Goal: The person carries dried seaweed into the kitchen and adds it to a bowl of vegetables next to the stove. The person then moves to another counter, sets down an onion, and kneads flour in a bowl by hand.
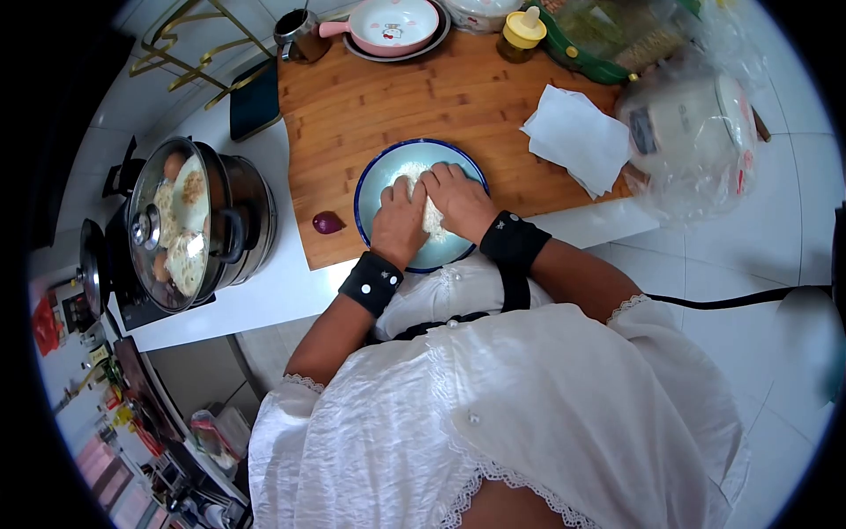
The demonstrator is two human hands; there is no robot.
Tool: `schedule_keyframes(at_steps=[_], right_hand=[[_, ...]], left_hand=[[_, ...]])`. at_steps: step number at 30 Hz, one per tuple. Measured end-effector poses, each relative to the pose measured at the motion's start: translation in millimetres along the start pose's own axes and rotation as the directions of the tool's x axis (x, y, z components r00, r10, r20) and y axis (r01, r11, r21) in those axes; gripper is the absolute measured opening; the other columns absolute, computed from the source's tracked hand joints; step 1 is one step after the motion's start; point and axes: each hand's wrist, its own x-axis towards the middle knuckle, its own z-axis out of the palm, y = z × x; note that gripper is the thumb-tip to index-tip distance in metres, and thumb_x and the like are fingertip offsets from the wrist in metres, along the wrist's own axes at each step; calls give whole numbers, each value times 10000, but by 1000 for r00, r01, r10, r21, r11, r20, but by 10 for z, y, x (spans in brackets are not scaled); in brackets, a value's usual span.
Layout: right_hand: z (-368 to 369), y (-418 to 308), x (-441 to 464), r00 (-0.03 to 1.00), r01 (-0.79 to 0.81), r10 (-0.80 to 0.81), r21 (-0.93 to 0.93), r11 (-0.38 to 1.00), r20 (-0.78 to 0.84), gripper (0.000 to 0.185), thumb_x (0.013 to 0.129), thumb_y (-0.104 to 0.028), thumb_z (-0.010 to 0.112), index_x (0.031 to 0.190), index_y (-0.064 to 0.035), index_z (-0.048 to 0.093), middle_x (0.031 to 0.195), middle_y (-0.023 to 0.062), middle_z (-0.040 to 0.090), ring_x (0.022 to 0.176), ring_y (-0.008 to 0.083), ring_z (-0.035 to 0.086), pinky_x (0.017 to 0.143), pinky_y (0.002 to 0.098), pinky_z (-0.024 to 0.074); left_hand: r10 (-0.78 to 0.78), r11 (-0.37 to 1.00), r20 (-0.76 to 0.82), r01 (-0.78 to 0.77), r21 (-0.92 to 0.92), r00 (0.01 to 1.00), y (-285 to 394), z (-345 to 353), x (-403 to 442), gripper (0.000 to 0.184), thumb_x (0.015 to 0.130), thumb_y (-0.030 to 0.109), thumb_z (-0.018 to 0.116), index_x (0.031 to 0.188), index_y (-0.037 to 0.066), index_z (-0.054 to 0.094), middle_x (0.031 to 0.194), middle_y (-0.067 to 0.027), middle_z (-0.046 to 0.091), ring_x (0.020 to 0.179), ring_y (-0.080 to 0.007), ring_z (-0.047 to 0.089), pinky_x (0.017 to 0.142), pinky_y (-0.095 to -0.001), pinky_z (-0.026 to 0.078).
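A pale blue enamel bowl (374,179) with a dark blue rim stands at the near edge of the wooden board. Inside it lies a mass of white, floury dough (433,220), crumbly at its edges. My left hand (399,222) presses on the dough from the left with fingers curled over it. From the right, my right hand (456,201) grips the same dough, its fingertips close to those of the left. Part of the dough is hidden under both hands. A small purple onion (327,222) lies on the board left of the bowl.
A lidded steamer pot (181,225) with eggs and other food stands left. White paper sheets (577,141) lie right on the board (493,88). Behind are a pink-handled pan (394,26), a metal mug (301,37) and a yellow-lidded jar (522,37). A plastic-wrapped appliance (687,141) stands right.
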Motion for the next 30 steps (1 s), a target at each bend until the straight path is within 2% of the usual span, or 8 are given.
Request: schedule_keyframes(at_steps=[4, 9, 13, 19, 22, 24, 28, 30], right_hand=[[28, 15, 13, 998, -55, 56, 50, 997, -32, 362, 600, 5, 602, 939, -41, 485, 898, 112, 487, 870, 278, 499, 703, 339, 460], [68, 69, 39, 983, -170, 185, 390, 905, -1, 376, 630, 19, 574, 988, -22, 466, 930, 160, 495, 930, 329, 491, 748, 396, 430], [35, 92, 22, 990, -102, 141, 575, 812, -23, 421, 648, 27, 539, 1056, -6, 440, 1002, 196, 493, 986, 349, 471, 818, 387, 401], [-271, -6, -29, 934, -356, 180, 829, 432, 308, 560, 719, -25, 514, 1254, -26, 348, 1233, 153, 405, 1150, 225, 388, 938, 285, 314], [-481, -52, -27, 843, -530, 200, 832, 163, 499, 582, 758, -106, 514, 1296, -32, 303, 1270, 143, 360, 1177, 213, 342, 955, 271, 282], [-596, -59, -23, 789, -597, 245, 798, 89, 563, 601, 767, -176, 520, 1304, -33, 292, 1261, 143, 363, 1187, 223, 322, 967, 282, 263], [-752, -78, -6, 668, -696, 353, 718, -16, 655, 637, 778, -299, 515, 1315, -53, 276, 1299, 148, 318, 1228, 238, 255, 991, 346, 231], [-695, -4, -29, 640, -716, 317, 693, -82, 699, 651, 784, -357, 496, 1327, -82, 261, 1328, 148, 274, 1243, 243, 221, 993, 400, 218]], left_hand=[[-10, 999, -70, 13, 52, 998, -41, 61, 61, 563, 574, -8, 625, 1089, 106, 429, 1054, -147, 455, 847, -325, 517, 660, -347, 490], [-130, 913, -40, 104, -394, 991, -97, -96, 94, 508, 590, 12, 661, 1056, 69, 465, 970, -208, 503, 924, -369, 501, 736, -404, 451], [-117, 853, -117, 39, -521, 986, -143, -143, 27, 545, 604, 1, 631, 1121, 69, 473, 1028, -218, 497, 961, -375, 485, 817, -379, 419], [-119, 738, 23, 104, -667, 993, -56, -289, -62, 564, 634, 27, 607, 1178, 38, 459, 1123, -205, 473, 1042, -331, 470, 892, -332, 379], [-110, 661, 124, 166, -731, 986, -41, -335, -80, 579, 659, 55, 616, 1208, 36, 435, 1175, -174, 456, 1077, -281, 451, 914, -311, 354], [-120, 627, 175, 211, -750, 977, -50, -378, -102, 588, 690, 68, 620, 1242, 59, 416, 1196, -127, 454, 1075, -218, 440, 932, -282, 321], [-285, 395, 364, 455, -799, 887, -73, -503, -111, 543, 784, 216, 547, 1270, 50, 372, 1228, -123, 426, 1100, -225, 413, 946, -312, 302], [-355, 238, 467, 561, -793, 810, -62, -568, -126, 552, 824, 288, 496, 1293, 49, 331, 1226, -117, 419, 1120, -231, 389, 953, -356, 293]])
